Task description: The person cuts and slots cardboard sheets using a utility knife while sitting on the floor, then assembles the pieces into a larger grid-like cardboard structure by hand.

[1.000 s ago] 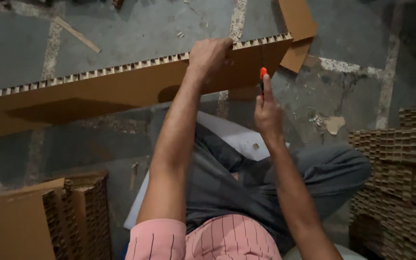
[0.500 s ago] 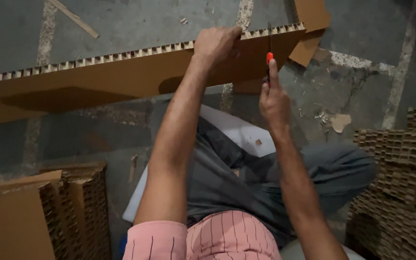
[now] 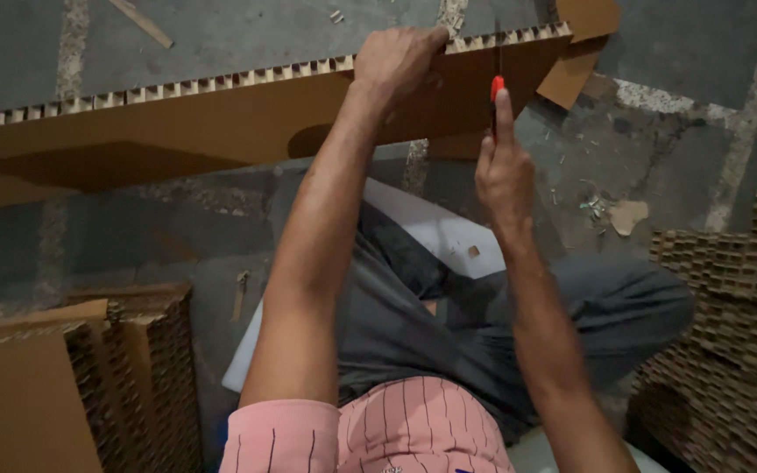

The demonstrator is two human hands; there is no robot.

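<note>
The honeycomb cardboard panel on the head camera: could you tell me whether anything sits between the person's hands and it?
Nothing visible does. The left hand already grips the top edge of the honeycomb cardboard panel, and the right hand holds an orange-handled knife right against the panel's face, near its right end.

Pink short-sleeved shirt [image 3: 413,429] with thin dark vertical pinstripes fills the near edge, the sleeve [image 3: 282,434] ending above the elbow. Both forearms are bare, no watch, no bands, no gloves on the left hand [image 3: 396,57] or the right hand [image 3: 503,175]. Below the shirt, grey trousers [image 3: 589,307], loose and creased, run off to the right.
</note>
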